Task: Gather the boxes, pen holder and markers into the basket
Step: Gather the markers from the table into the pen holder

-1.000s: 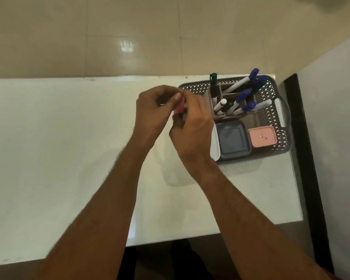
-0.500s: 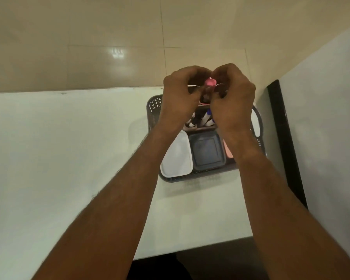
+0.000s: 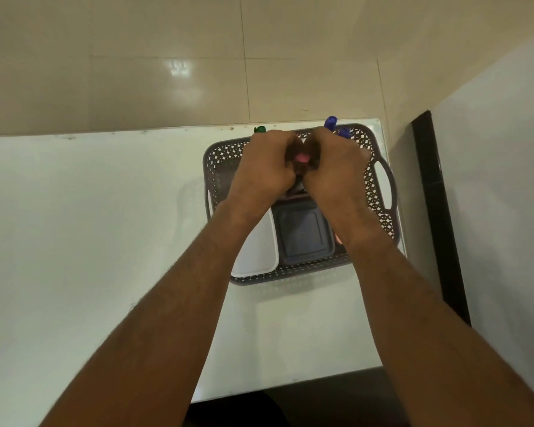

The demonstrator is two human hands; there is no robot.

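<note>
A grey perforated basket stands at the table's far right corner. Inside it lie a white box, a dark grey box and a sliver of a pink box behind my right wrist. My left hand and my right hand meet over the basket's far half, fingers curled together round a pink-capped marker. They hide most of the pen holder. A green marker cap and blue marker caps stick out behind the hands.
The white table stretches left and towards me from the basket. A black strip and a white wall run along the table's right side. Beige floor tiles lie beyond the far edge.
Both hands carried the pink marker from left of the basket to above its far half, and now sit lower over the pen holder. The camera view shifted.
</note>
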